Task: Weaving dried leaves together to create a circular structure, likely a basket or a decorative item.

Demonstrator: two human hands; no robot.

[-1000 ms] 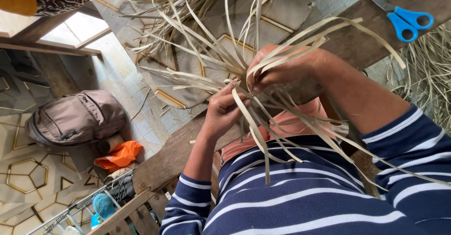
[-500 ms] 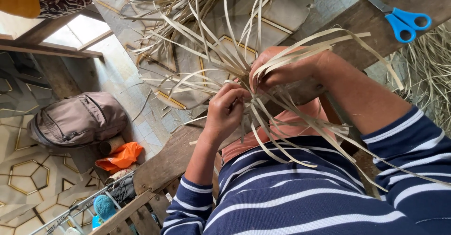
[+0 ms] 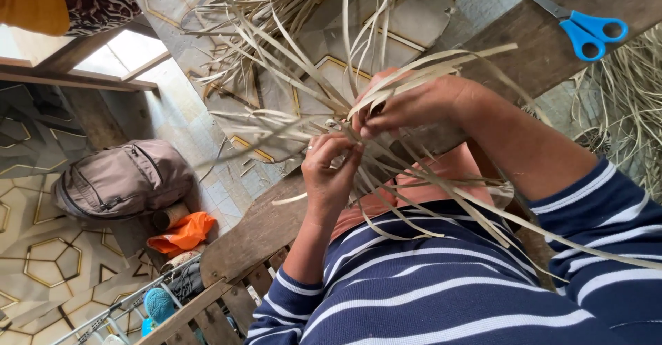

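A loose weave of pale dried palm-leaf strips (image 3: 310,90) fans out in front of me, its strands crossing at the middle. My left hand (image 3: 329,169) pinches strips at that crossing with fingers curled. My right hand (image 3: 414,103), just above and to the right, grips a bundle of strips that trails over my wrist. Both arms wear navy sleeves with white stripes. The exact woven centre is hidden behind my fingers.
Blue-handled scissors (image 3: 583,27) lie on a wooden bench plank (image 3: 524,48) at upper right. More dried strips (image 3: 627,103) pile at the right edge. A grey-brown backpack (image 3: 121,179) and an orange cloth (image 3: 179,233) sit on the patterned tile floor at left.
My left hand has shifted slightly right along the crossing and re-pinched the strips. The right hand keeps its bundle, and the strands have fanned a little differently.
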